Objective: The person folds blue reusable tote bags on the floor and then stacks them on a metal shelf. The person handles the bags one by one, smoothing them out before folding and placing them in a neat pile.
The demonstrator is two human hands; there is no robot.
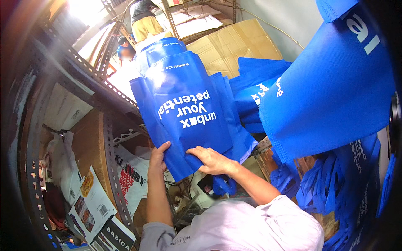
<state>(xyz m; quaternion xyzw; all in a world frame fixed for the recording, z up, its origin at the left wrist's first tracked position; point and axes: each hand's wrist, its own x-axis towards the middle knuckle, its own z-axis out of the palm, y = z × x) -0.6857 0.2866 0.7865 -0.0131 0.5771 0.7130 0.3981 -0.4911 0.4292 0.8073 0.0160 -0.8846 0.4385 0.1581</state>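
Note:
A blue fabric bag panel (184,102) with white printing lies in front of me on top of other blue panels. My left hand (158,158) grips its near left corner, thumb on top and the other fingers hidden behind the fabric. Along the near edge, my right hand (211,161) holds the same panel, its fingers bent over the top and the thumb at the edge. Between the two hands the near part of the panel hangs down a little. Further blue panels (161,48) show beyond it.
At right, a large blue fabric piece (331,88) rises close to me, above bunched blue bags (322,186). Behind stands a cardboard sheet (234,46). A perforated metal rack (106,146) with papers (92,207) is at left. Two other people (144,23) are at the far end.

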